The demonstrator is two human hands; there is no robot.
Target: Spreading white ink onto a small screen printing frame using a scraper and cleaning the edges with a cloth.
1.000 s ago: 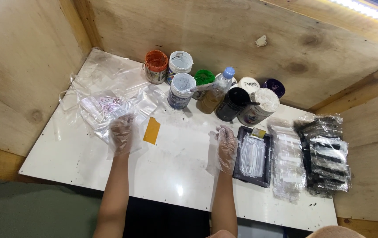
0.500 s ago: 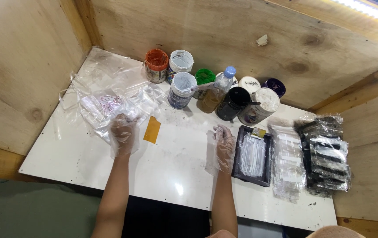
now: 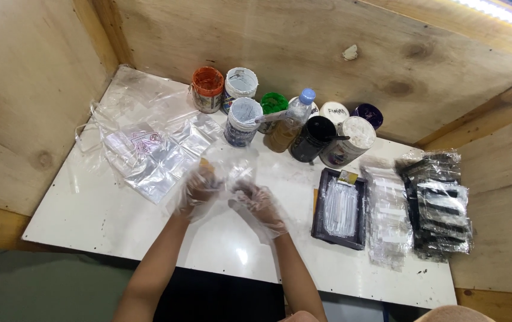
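Note:
Both my hands wear loose clear plastic gloves and meet over the middle of the white table (image 3: 119,232). My left hand (image 3: 196,189) and my right hand (image 3: 259,206) each pinch an edge of a small clear plastic bag (image 3: 232,168) held just above the table. A small orange card (image 3: 204,163) peeks out behind my left hand, mostly hidden by it. Whether the card is inside the bag I cannot tell.
A heap of clear plastic bags (image 3: 148,149) lies at the left. Paint jars (image 3: 241,119) and a capped bottle (image 3: 289,122) line the back. A black tray (image 3: 339,209), clear packets (image 3: 387,214) and black packets (image 3: 441,203) sit right. Plywood walls enclose the table.
Both hands moved inward from resting apart on the table and came together at the centre. They have taken up a clear bag, and the orange card is now mostly covered.

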